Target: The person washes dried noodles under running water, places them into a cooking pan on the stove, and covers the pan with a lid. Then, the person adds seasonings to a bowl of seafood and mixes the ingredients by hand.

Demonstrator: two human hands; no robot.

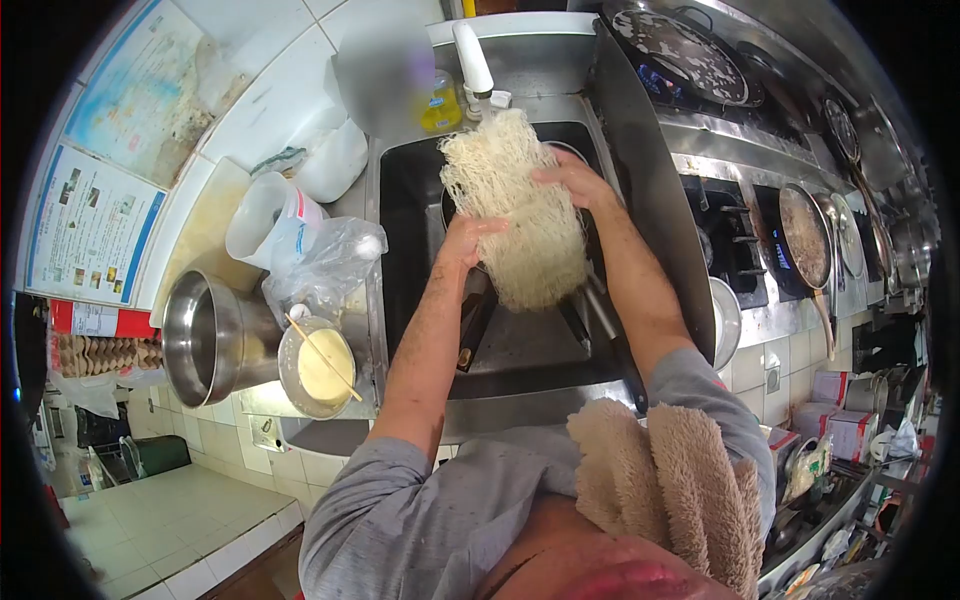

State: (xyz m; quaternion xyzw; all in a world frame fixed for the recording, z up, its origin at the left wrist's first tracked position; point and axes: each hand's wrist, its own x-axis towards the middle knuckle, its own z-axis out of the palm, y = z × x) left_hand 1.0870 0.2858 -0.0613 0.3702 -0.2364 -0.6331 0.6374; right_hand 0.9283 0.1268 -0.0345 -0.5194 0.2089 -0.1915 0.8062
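Note:
A large slab of pale dried noodles is held up over the dark sink. My left hand grips its left edge, with the fingers over the near face. On the upper right side, my right hand is closed on the same slab. Below the noodles, dark and metal pan handles lie in the sink. Most of the pans themselves are hidden behind the noodles and my hands.
Left of the sink stand a steel pot, a bowl of yellow batter with a chopstick, a plastic bag and a white container. A white faucet rises behind. Beyond the metal partition, a pan sits over flame.

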